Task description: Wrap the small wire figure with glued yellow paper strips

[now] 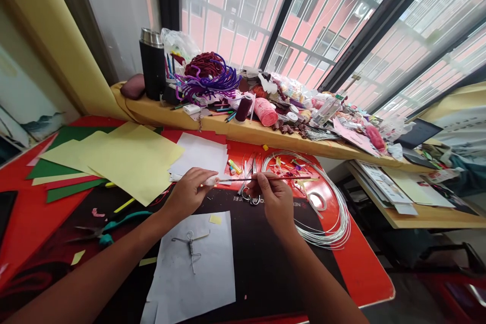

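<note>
Near the middle of the view, my left hand (190, 193) pinches a small whitish object (211, 180), too small to make out fully. My right hand (274, 197) holds a thin dark red stick (243, 179), perhaps a brush, whose left end meets the whitish object. Below, between my forearms, a white sheet (212, 283) lies on the black mat (266, 263). A small twisted wire figure (190, 248) and a yellow paper scrap (215, 219) rest on that sheet.
Teal-handled pliers (127, 220) lie left of the sheet, below stacked yellow paper (136, 157). Scissors (250, 195) sit just behind my right hand. Coiled wire (337, 223) is at the right. Craft supplies and a black flask (152, 66) crowd the windowsill.
</note>
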`<state>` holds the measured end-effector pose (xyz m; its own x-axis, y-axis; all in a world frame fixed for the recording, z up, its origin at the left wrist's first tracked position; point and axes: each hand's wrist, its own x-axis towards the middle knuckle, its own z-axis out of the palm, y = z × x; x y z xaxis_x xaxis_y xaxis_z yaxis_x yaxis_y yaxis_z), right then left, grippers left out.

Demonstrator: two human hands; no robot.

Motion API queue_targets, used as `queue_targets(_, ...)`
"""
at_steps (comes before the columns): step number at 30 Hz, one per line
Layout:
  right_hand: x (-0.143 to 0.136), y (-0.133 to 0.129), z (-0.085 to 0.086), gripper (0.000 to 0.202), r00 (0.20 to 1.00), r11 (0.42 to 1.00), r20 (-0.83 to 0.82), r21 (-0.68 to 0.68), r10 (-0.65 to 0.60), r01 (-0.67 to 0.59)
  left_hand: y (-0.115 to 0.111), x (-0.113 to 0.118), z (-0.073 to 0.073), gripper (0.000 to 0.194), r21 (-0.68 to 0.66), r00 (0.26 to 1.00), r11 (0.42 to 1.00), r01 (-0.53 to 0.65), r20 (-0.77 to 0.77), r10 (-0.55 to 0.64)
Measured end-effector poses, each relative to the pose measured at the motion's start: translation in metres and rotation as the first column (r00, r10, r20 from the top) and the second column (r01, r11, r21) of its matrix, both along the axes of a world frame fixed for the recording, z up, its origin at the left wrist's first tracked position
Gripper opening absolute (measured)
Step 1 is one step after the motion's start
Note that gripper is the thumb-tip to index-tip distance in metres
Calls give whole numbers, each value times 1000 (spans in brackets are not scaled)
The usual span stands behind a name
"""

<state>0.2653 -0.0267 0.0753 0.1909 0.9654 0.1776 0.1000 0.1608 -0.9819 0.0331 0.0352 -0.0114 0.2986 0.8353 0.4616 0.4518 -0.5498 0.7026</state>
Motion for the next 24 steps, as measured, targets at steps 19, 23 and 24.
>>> queue_targets(19, 8, -4, -2, 37, 997, 1000, -80, 14, -18, 19, 3, -4, -10, 33, -96, 998, 994, -51, 19, 53)
queue_targets(23, 11, -5, -3, 35, 993, 1000, -120, 12, -14, 16, 3, -6, -13, 33, -122, 998, 991, -56, 11, 58)
queue_targets(24, 11, -6, -3, 34, 991, 1000, -133, 19, -12, 14, 3, -6, -13, 33, -126, 999, 991, -52, 8, 54)
